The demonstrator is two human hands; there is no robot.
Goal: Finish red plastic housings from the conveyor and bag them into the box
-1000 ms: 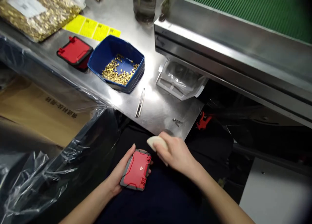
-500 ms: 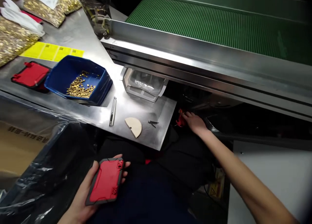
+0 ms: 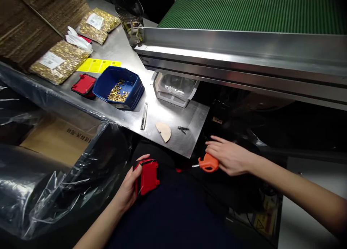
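My left hand (image 3: 127,191) is closed around a red-and-black plastic case (image 3: 149,177), held tilted above my lap. To the right, my right hand (image 3: 230,157) grips an orange air blow gun (image 3: 209,163) whose thin metal nozzle points left toward the case. A gap separates nozzle and case. On the metal table stands a blue bin (image 3: 138,87) with many small brass pieces in it. A similar red-and-black case (image 3: 84,84) lies left of the bin.
A utility knife (image 3: 144,116), a pale half-round piece (image 3: 163,132) and a small dark tool (image 3: 183,129) lie near the table corner. Behind are a grey bin (image 3: 173,99), a green conveyor belt (image 3: 238,12) and bags of brass pieces (image 3: 65,61). A plastic-lined carton (image 3: 59,133) stands left.
My right hand has come nearer, bringing the orange blow gun out of the dark space by the table. My left hand has tilted the case. The view has shifted left.
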